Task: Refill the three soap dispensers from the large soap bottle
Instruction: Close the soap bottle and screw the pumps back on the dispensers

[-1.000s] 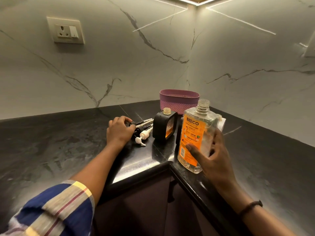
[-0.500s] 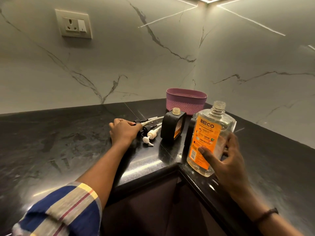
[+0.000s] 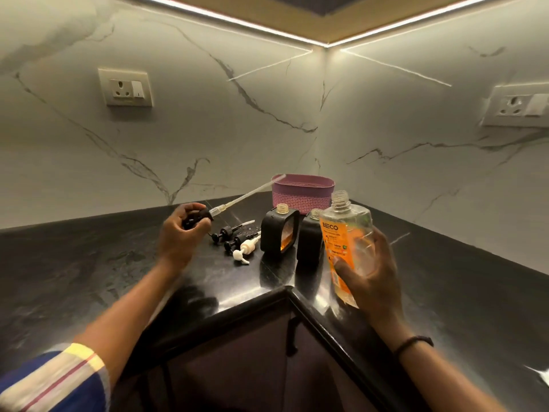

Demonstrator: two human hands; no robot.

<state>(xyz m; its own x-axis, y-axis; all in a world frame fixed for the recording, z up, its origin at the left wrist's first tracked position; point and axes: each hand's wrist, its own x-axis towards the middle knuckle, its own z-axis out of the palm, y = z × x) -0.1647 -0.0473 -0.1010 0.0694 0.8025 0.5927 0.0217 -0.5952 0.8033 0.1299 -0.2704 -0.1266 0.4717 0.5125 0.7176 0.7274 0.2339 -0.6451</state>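
Our left hand lifts a black pump head off the tabletop, its tube slanting toward the back corner. Our right hand grips the uncapped soap bottle near the front corner, beside two open black dispensers. Three pumps lie between.

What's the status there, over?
Left hand holds black pump with long clear tube. Right hand grips uncapped clear orange-labelled soap bottle. Black dispensers open, unobstructed.

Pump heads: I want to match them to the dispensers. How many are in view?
4. One black pump is held up in the left hand; two black pumps and one white pump lie on the countertop left of the dispensers.
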